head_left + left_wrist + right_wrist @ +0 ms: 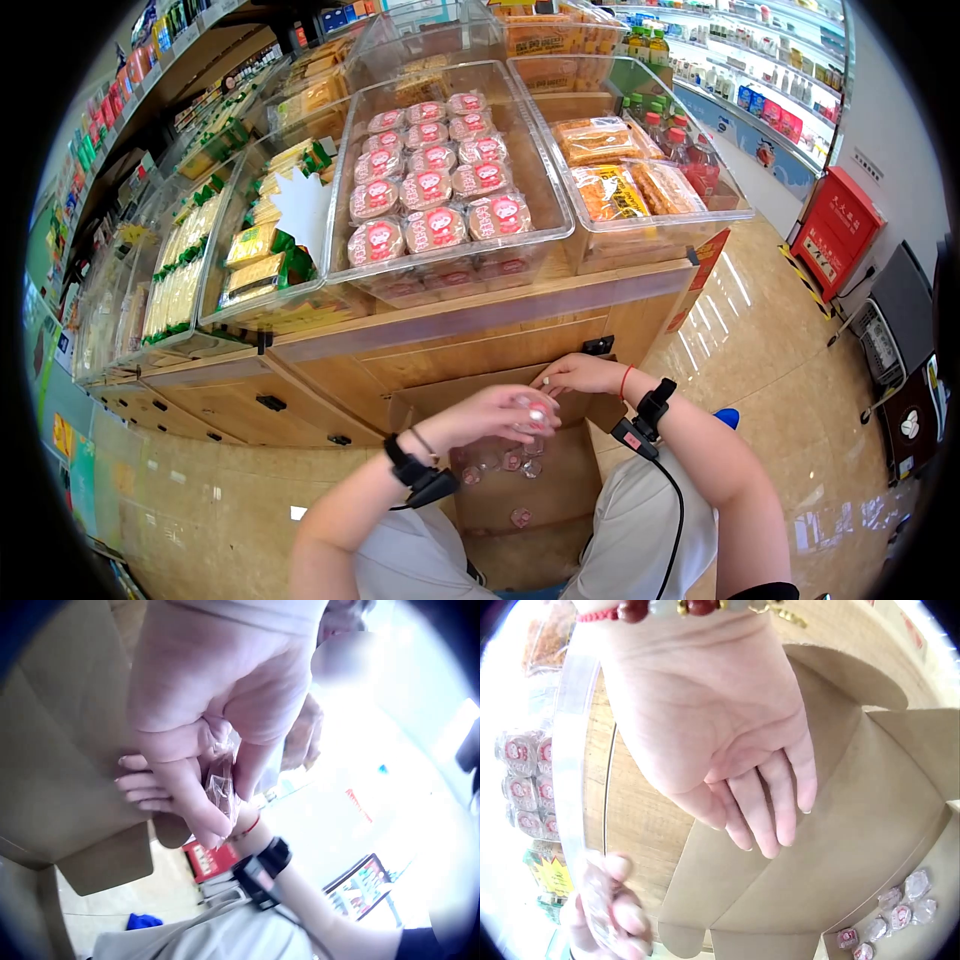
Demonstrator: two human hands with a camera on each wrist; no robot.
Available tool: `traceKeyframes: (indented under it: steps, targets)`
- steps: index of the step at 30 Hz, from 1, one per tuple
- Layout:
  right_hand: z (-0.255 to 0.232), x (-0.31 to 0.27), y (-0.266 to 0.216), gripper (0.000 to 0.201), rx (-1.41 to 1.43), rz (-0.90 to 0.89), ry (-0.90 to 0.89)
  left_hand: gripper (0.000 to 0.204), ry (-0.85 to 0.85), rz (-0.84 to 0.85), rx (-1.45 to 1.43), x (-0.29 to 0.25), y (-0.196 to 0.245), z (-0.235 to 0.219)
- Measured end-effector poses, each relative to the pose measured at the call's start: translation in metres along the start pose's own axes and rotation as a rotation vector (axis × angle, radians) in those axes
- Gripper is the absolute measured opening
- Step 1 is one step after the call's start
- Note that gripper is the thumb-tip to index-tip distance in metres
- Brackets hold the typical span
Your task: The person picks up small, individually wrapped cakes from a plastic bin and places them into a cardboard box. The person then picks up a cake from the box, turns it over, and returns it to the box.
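In the head view my left hand [495,412] is over the open cardboard box [560,492], pinching a small, round snack in clear wrap with a pink print [542,420]. Fingers and thumb close round the wrapped snack [220,787] in the left wrist view. My right hand [582,374] is at the box's far edge, palm bare and fingers nearly straight, as the right wrist view shows of the hand [720,727]. Several similar wrapped snacks [901,915] lie scattered on the box floor.
A clear plastic bin [555,225] with rows of pink-printed round snacks stands on the wooden counter [450,350]. Right of it, another bin [650,228] holds packaged bread and bottles. More bins run left. A red cabinet [838,232] stands on the tiled floor.
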State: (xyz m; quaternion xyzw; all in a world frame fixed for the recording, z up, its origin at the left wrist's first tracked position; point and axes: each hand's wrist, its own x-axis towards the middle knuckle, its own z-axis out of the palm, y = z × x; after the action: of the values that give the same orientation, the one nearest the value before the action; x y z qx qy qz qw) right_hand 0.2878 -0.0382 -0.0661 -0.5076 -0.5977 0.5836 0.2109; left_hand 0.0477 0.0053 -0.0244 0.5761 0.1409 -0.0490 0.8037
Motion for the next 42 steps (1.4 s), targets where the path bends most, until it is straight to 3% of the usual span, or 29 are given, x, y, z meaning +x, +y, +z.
traceKeyframes:
  steps: [4,9,42]
  targets:
    - [0.004,-0.001,-0.002,0.036,0.038,0.017,0.015,0.059,0.126,0.227,-0.399,-0.046,0.023,0.001]
    - [0.005,-0.002,-0.007,0.037,-0.051,0.047,-0.006,0.066,0.099,0.364,-0.584,-0.054,0.024,-0.015]
    - [0.004,-0.004,-0.003,0.035,-0.054,0.058,-0.014,0.047,0.187,0.323,-0.500,-0.043,0.021,-0.008]
